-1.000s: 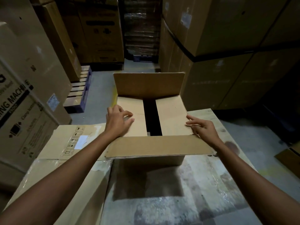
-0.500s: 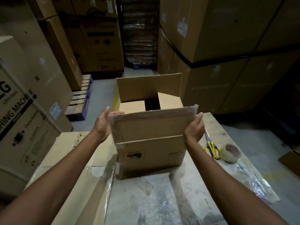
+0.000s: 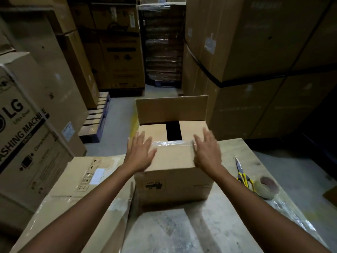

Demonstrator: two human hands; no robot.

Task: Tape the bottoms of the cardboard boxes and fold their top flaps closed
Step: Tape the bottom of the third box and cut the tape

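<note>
A brown cardboard box (image 3: 175,187) stands upright on the worn table (image 3: 182,230). Its near top flap (image 3: 173,157) lies folded down flat, with clear tape along its far edge. Both side flaps lie folded in, a dark gap between them. The far flap (image 3: 171,109) stands upright. My left hand (image 3: 139,154) presses flat on the near flap's left part, fingers spread. My right hand (image 3: 207,152) presses flat on its right part, slightly blurred. A roll of packing tape (image 3: 266,187) and yellow-handled scissors (image 3: 243,175) lie on the table to the right.
Flattened cardboard (image 3: 80,181) with a white label covers the table's left side. Large stacked cartons (image 3: 27,128) crowd the left and right (image 3: 255,52). A wooden pallet (image 3: 96,117) sits on the concrete floor beyond the table.
The near flap, which both hands held raised half a second ago, now lies folded down on the box. Both hands have moved from its edges onto its top surface.
</note>
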